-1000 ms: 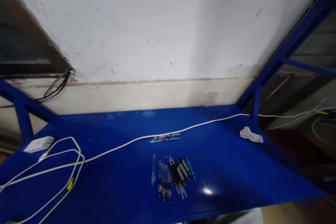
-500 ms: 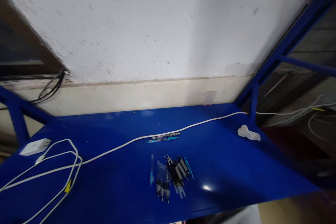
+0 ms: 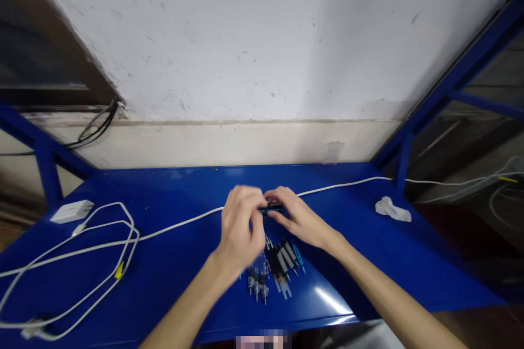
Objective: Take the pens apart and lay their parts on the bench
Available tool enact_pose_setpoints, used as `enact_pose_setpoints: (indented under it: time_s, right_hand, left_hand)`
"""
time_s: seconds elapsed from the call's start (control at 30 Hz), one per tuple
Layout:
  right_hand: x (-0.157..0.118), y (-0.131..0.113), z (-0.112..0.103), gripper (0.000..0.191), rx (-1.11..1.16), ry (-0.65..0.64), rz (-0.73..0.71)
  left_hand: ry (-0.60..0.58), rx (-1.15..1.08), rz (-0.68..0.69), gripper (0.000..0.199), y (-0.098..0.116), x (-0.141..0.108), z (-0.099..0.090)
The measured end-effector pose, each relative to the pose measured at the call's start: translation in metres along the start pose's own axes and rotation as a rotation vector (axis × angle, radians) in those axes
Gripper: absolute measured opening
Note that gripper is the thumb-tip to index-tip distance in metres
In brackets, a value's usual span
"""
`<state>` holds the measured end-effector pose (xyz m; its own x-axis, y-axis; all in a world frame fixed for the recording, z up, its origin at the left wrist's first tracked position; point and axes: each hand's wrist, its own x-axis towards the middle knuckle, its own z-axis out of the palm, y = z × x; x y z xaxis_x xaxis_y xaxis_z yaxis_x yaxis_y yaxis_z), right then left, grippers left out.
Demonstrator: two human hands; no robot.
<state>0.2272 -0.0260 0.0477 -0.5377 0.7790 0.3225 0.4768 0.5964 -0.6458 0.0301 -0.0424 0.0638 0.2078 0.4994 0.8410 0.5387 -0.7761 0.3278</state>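
My left hand [image 3: 243, 223] and my right hand [image 3: 297, 215] meet over the middle of the blue table [image 3: 184, 278]. Between them lie dark and blue pens [image 3: 273, 206], partly hidden by the fingers. My left fingers are closed around the pens' left end. The thumb and fingers of my right hand close on their right end. Nearer the front edge is a group of disassembled pen parts: grey grips [image 3: 286, 259], clear barrels [image 3: 257, 283] and a light blue piece [image 3: 298, 256]. My left hand and wrist cover some of these parts.
A long white cable [image 3: 176, 224] crosses the table behind the parts and loops at the left, near a white charger [image 3: 71, 211]. Crumpled white tissue [image 3: 393, 209] lies at the right. Blue frame posts [image 3: 403, 163] and a wall [image 3: 245, 144] stand behind.
Both my hands have come into view and closed on the pens beside the cable, which lay untouched before. The camera view has shifted slightly.
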Motion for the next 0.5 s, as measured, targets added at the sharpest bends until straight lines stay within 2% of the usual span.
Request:
enact_pose_setpoints:
  time_s: [0.03, 0.07, 0.13, 0.23, 0.37, 0.5]
  right_hand:
    - [0.009, 0.006, 0.005, 0.026, -0.029, -0.076, -0.037]
    - [0.015, 0.012, 0.009, 0.024, -0.055, -0.092, -0.06]
    - [0.018, 0.021, 0.015, 0.029, -0.108, -0.072, -0.081]
    - [0.01, 0.031, 0.019, 0.038, -0.179, -0.092, -0.103]
    - [0.003, 0.041, 0.018, 0.043, -0.207, -0.162, -0.116]
    - [0.004, 0.047, 0.019, 0.039, -0.233, -0.182, -0.113]
  left_hand:
    - [-0.003, -0.004, -0.001, 0.022, -0.012, 0.003, 0.006]
    - [-0.032, 0.002, 0.004, 0.026, -0.026, 0.005, 0.011]
    - [-0.166, 0.046, 0.041, 0.028, -0.053, 0.002, 0.016]
    - [-0.232, 0.108, 0.109, 0.027, -0.08, -0.014, 0.015]
    - [-0.289, 0.125, 0.17, 0.024, -0.087, -0.03, 0.012]
    - [-0.316, 0.091, 0.154, 0.027, -0.086, -0.033, 0.011]
